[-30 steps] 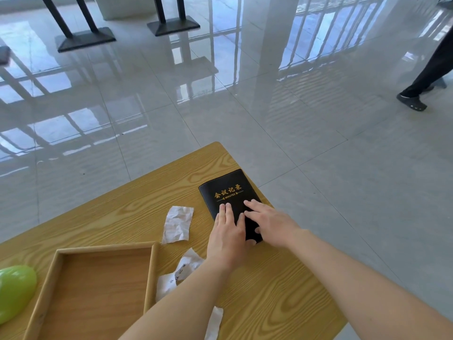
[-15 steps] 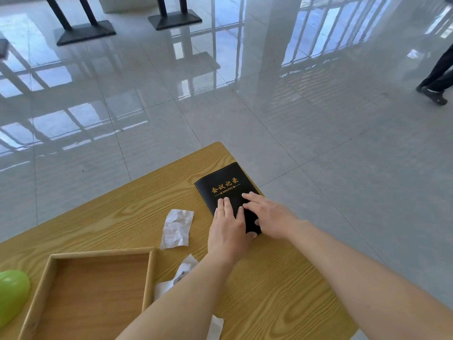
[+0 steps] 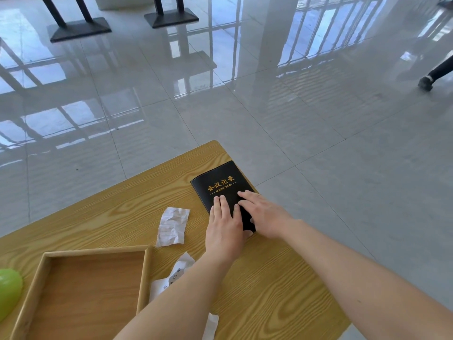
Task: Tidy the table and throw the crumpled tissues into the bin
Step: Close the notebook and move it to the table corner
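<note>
A: Looking first at the crumpled tissue: showing white, creased all over, faintly lined, roughly oblong, lying flat on the desk.

B: Sitting where exactly?

A: Lying between the far corner of the wooden tray and the black notebook, just left of the left hand, touching neither.

B: Spotting any more?

A: Spotting a second tissue just beside the tray's right wall, carrying some dark print, partly hidden under the left forearm. Also catching a third white scrap at the near edge of the view, mostly covered by the same forearm.

B: Turning to the fingers now.

A: On the left hand, lying straight and close together, pressing flat on the near left part of the notebook cover, gripping nothing.

B: And on the right hand?

A: Stretching out straight, slightly spread, resting on the cover just beside the left fingers, pointing toward the gold lettering. Holding nothing either, and not curling round the notebook.

B: Placing the notebook?

A: Lying closed near the far right corner of the desk, close to the desk's right edge, showing gold characters and the word MINUTES face up.

B: Noting anything else?

A: Noting a green rounded thing at the left edge beside the tray, a glossy tiled floor beyond the desk, two black stand bases far off, and a dark shoe at the right edge.
</note>
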`<action>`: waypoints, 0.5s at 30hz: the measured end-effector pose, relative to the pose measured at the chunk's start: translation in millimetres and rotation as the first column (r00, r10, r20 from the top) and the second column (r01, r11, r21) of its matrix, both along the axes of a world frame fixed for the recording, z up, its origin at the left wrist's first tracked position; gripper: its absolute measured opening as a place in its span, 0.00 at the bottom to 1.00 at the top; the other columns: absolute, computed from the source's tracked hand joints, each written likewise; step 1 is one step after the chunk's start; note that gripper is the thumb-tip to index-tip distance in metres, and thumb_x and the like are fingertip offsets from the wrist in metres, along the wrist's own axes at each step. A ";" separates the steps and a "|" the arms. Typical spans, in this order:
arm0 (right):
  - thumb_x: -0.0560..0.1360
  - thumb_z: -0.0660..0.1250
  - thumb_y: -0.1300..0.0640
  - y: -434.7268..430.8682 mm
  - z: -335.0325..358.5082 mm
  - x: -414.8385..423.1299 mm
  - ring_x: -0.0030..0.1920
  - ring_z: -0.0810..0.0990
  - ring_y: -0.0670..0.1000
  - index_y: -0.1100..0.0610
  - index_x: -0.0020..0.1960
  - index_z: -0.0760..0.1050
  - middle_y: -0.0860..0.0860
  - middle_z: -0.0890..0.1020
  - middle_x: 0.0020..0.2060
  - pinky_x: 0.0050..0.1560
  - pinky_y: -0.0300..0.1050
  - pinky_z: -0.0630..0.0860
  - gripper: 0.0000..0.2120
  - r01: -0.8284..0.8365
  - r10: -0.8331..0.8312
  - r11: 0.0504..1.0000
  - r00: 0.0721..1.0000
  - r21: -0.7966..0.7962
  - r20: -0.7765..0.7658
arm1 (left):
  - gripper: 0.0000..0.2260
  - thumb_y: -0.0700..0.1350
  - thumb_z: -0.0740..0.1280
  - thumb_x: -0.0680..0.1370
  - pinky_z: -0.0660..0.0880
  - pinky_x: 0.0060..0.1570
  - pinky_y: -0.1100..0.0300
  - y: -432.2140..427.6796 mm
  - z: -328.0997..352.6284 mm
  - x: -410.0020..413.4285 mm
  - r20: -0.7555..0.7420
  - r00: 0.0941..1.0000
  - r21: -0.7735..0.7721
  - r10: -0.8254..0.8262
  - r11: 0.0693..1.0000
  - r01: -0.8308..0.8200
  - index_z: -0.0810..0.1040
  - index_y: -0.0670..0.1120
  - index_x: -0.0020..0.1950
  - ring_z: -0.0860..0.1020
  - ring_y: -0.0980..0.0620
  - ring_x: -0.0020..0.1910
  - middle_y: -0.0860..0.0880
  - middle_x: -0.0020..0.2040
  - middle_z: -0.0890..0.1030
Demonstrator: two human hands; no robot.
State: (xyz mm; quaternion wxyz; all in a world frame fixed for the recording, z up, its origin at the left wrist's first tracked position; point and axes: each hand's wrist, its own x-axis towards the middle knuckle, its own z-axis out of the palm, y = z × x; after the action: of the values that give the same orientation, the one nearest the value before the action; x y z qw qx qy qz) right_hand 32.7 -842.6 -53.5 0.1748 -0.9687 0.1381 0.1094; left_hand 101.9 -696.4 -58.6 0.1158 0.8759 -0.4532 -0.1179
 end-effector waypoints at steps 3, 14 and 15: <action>0.77 0.65 0.64 1.3 6.7 1.7 0.80 0.49 0.50 0.55 0.75 0.63 0.49 0.55 0.80 0.74 0.56 0.65 0.28 -0.013 0.012 0.999 1.000 -0.035 -0.026 | 0.33 0.61 0.60 0.79 0.46 0.77 0.45 2.9 7.7 1.4 -0.008 1.000 -0.015 0.002 1.000 -0.002 0.56 0.45 0.78 0.42 0.39 0.79 0.36 0.79 0.48; 0.80 0.64 0.57 41.2 36.2 -4.5 0.78 0.55 0.53 0.55 0.77 0.61 0.52 0.61 0.77 0.74 0.53 0.64 0.27 0.052 -0.042 0.992 0.995 -0.113 0.094 | 0.29 0.57 0.59 0.80 0.48 0.76 0.39 65.3 38.6 27.7 0.154 0.987 0.000 0.055 0.998 -0.056 0.57 0.47 0.77 0.45 0.36 0.78 0.38 0.78 0.54; 0.80 0.64 0.56 48.2 39.6 -2.9 0.78 0.56 0.53 0.54 0.77 0.61 0.52 0.62 0.77 0.74 0.52 0.64 0.27 0.045 -0.032 0.991 0.995 -0.125 0.099 | 0.29 0.57 0.59 0.79 0.48 0.76 0.39 73.4 40.8 30.1 0.164 0.984 0.008 0.066 0.998 -0.068 0.57 0.47 0.77 0.45 0.36 0.78 0.38 0.78 0.54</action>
State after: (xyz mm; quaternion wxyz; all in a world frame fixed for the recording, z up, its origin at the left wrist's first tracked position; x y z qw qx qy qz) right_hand 29.8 -794.4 -13.9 0.1213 -0.9792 0.1547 0.0500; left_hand 131.9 -623.0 -17.8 0.0761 0.8982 -0.4306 -0.0448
